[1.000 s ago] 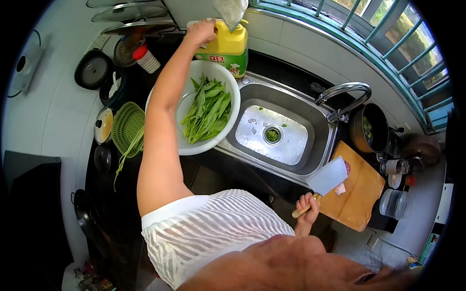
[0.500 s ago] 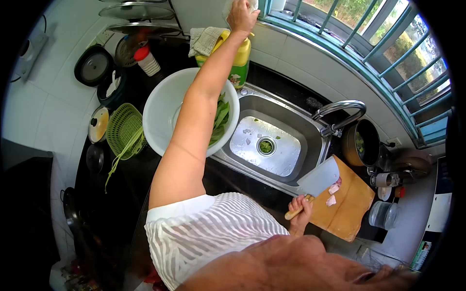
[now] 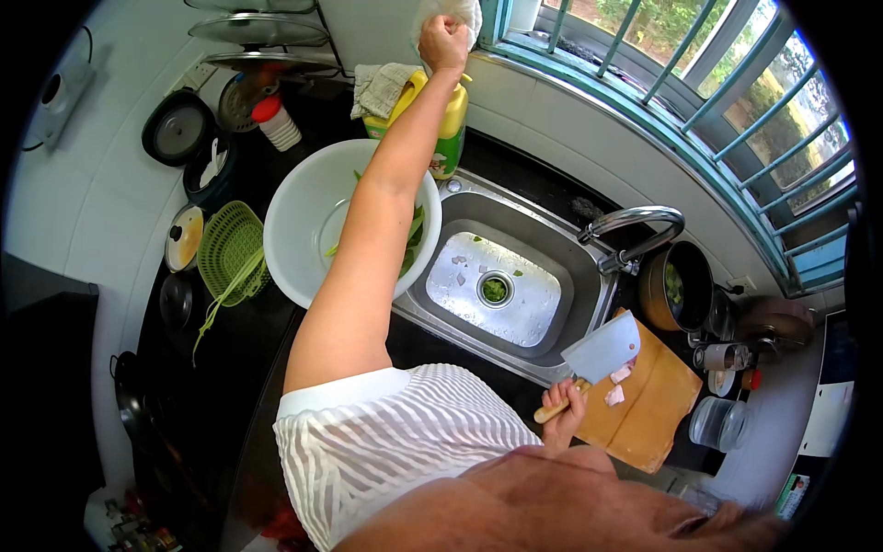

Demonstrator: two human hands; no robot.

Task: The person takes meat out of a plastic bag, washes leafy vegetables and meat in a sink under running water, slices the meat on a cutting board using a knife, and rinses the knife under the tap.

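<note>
My left hand (image 3: 444, 44) is raised against the wall, its fingers closed on a white cloth (image 3: 463, 13) that hangs there. Below it stand a yellow and green jug (image 3: 451, 124) and a folded grey cloth (image 3: 382, 90). My right hand (image 3: 563, 414) grips the wooden handle of a cleaver (image 3: 602, 350), whose wide blade lies over the edge of a wooden board (image 3: 658, 396). Pink meat pieces (image 3: 614, 396) are on the board beside the blade. Under my left forearm, a white basin (image 3: 303, 221) holds green leaves (image 3: 416, 235), partly hidden.
A steel sink (image 3: 460, 322) with green scraps in its drain is at the centre, with a curved faucet (image 3: 635, 213) behind. A pot (image 3: 676, 285) stands right of it. At the left are a green basket (image 3: 221, 248) and a red-lidded container (image 3: 276, 124).
My left hand has gone from the jug and grey cloth up to the white hanging cloth and closed on it. The cleaver stays in my right hand. The view has shifted slightly.
</note>
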